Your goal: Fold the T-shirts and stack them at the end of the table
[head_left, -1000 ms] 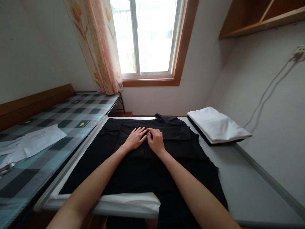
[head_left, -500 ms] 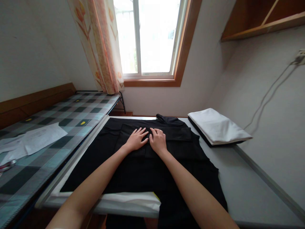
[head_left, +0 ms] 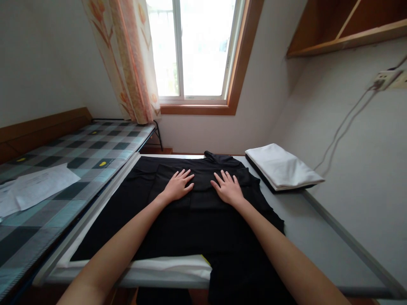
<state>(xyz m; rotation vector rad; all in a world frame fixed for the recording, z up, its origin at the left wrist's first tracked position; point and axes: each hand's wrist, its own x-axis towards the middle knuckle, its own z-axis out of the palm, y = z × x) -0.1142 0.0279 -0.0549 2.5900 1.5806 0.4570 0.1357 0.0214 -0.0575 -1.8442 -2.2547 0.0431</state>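
Where both hands [head_left: 203, 187] rest, black cloth [head_left: 190, 233] lies beneath.

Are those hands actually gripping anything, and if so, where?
Neither seems to hold anything: the left hand and right hand lie palm down, fingers spread, on the black cloth.
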